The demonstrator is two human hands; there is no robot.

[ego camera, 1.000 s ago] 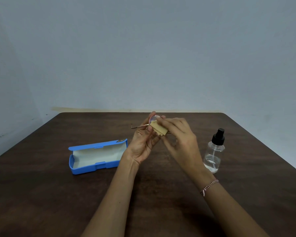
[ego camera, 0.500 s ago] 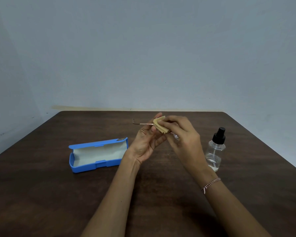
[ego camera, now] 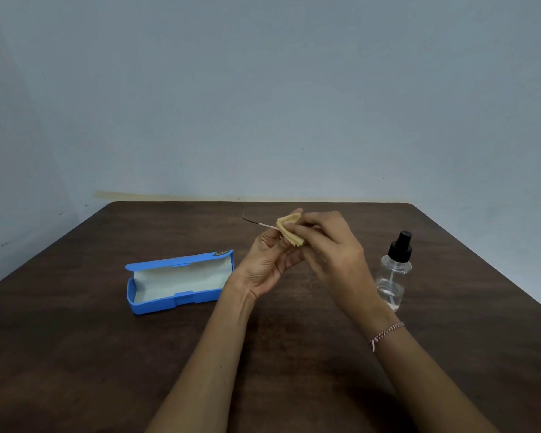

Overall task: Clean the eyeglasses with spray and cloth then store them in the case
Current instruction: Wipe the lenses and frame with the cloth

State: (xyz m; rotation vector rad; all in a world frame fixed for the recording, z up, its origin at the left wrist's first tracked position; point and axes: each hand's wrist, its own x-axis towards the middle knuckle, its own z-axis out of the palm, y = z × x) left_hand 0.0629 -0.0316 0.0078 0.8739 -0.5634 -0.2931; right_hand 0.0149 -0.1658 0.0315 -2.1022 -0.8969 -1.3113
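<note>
Left of centre: blue case (ego camera: 175, 281) open on the table (ego camera: 75, 354), white lining bare. Centre: left hand (ego camera: 266, 264) holding the eyeglasses (ego camera: 256, 221), fingers curled on the frame, one temple poking toward upper left; right hand (ego camera: 331, 245) pinching the folded yellow cloth (ego camera: 289, 229) over a lens. Right: spray bottle (ego camera: 394, 270) standing apart. Wiping apparently underway; storing still ahead. Versus a second ago: lens now covered, temple tip higher.

No words, brand names, numbers or signs can be read anywhere. The only marking is a small dark emblem (ego camera: 220, 253) on the lid of the blue case (ego camera: 169, 304), at its right corner, too small and blurred to make out.
</note>
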